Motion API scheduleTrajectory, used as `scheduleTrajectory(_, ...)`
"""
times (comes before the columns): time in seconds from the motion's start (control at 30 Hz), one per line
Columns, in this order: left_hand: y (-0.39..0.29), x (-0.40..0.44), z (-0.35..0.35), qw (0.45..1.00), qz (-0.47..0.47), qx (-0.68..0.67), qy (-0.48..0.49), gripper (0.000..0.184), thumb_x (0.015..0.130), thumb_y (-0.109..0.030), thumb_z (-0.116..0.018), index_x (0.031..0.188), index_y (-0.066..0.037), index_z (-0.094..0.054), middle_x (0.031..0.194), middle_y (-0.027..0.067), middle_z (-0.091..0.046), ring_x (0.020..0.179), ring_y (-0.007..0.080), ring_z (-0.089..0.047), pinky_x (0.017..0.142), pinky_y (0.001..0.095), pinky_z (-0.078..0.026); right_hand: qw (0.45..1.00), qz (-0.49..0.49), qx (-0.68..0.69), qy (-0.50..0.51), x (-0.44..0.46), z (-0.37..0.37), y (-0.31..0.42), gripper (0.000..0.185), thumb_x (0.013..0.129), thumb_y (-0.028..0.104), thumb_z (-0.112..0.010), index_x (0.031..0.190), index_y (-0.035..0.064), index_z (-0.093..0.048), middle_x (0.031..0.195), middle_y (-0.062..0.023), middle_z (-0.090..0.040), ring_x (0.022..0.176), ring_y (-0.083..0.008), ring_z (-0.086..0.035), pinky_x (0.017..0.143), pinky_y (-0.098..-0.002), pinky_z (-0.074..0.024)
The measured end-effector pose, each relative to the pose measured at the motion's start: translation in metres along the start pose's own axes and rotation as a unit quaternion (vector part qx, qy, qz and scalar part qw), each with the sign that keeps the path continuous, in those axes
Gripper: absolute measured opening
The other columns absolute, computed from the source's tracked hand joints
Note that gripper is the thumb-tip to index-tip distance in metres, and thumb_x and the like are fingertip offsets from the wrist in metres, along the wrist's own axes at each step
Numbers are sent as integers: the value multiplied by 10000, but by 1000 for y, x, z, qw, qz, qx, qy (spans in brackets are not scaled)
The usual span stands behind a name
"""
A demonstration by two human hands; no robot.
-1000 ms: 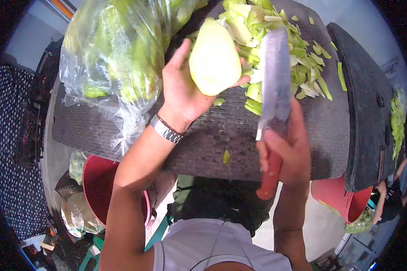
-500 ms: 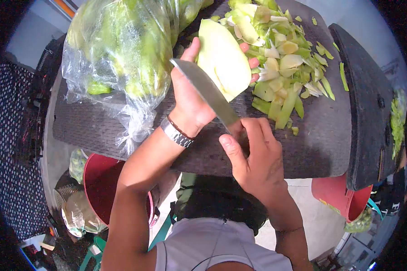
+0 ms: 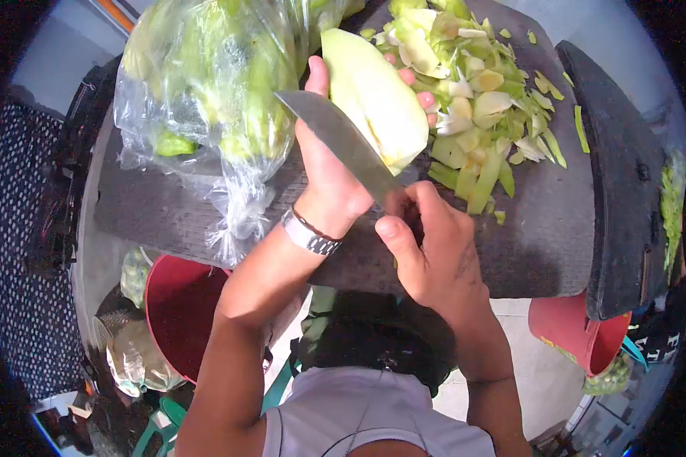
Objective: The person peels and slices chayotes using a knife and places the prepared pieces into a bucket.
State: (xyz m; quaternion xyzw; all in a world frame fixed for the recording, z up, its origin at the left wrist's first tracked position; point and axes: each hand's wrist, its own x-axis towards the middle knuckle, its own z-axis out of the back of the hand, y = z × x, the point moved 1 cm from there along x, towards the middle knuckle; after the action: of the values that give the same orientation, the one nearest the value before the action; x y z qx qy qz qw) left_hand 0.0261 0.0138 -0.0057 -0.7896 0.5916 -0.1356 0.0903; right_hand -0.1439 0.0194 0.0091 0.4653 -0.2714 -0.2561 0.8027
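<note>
My left hand (image 3: 329,164), with a metal watch (image 3: 309,232) at the wrist, is closed around a peeled pale-green chayote (image 3: 367,87). Its fingertips curl over the right side, while the thumb lies along the left. A crease shows at the lower end of the chayote. My right hand (image 3: 438,251) grips a broad-bladed knife (image 3: 337,135); the fingers hide most of the handle. The blade slants up and left across my left palm, close to the chayote's lower left edge. Whether it touches the flesh I cannot tell.
A knotted clear plastic bag (image 3: 213,99) of green produce lies left on the dark board (image 3: 152,209). Peelings (image 3: 484,114) are heaped at right. Red buckets (image 3: 171,305) stand below on both sides, and a dark upright panel (image 3: 625,183) borders the right.
The chayote has turned slightly in my left hand and shifted a little left at its top. The knife tip has moved slightly left and up. Both hands keep their hold.
</note>
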Motion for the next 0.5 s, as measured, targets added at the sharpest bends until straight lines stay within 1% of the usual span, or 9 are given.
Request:
scheduleTrajectory(0.07, 4, -2, -3, 1000, -17, 14, -11, 814, 991, -717, -410, 1388, -12, -493, 1248, 207, -636, 1123, 455, -642, 1034, 575, -510, 1000, 4, -6, 6, -1, 1, -1, 431, 947, 393, -737, 963, 11, -540, 788, -202, -669, 724, -431, -695, 628, -488, -542)
scheduleTrajectory(0.17, 15, -13, -12, 996, -59, 53, -45, 814, 989, -724, -411, 1377, -14, -496, 1247, 205, -633, 1110, 455, -647, 1036, 573, -510, 998, 47, -46, -3, -2, 2, -4, 441, 960, 414, -714, 944, 8, -541, 753, -201, -659, 682, -431, -685, 612, -494, -536)
scheduleTrajectory(0.23, 18, -17, -13, 991, -84, 78, -64, 816, 988, -728, -410, 1380, -17, -492, 1252, 203, -628, 1114, 451, -643, 1034, 569, -512, 997, 41, -71, -3, -2, 3, -3, 455, 962, 433, -703, 936, 8, -543, 738, -210, -653, 669, -438, -679, 609, -503, -533)
scheduleTrajectory(0.33, 26, -23, -13, 988, -130, 67, -53, 817, 992, -724, -407, 1409, -25, -472, 1268, 208, -614, 1144, 450, -626, 1043, 568, -505, 996, 40, -79, -13, -2, 1, -7, 483, 962, 471, -688, 931, 11, -543, 716, -219, -644, 659, -450, -671, 610, -518, -532)
scheduleTrajectory(0.43, 34, -30, -11, 987, -149, 55, -30, 830, 995, -722, -397, 1441, -23, -438, 1301, 215, -585, 1169, 454, -608, 1057, 571, -492, 996, 37, -83, -11, -3, 3, -7, 507, 957, 500, -680, 942, 10, -550, 724, -232, -650, 675, -464, -674, 620, -529, -535)
scheduleTrajectory(0.5, 36, -31, -7, 990, -139, 2, 1, 820, 1001, -700, -398, 1454, -15, -421, 1321, 217, -570, 1180, 460, -601, 1067, 572, -483, 996, 33, -85, -4, -3, 4, -6, 521, 956, 514, -674, 960, 5, -557, 740, -241, -659, 694, -470, -681, 630, -535, -538)
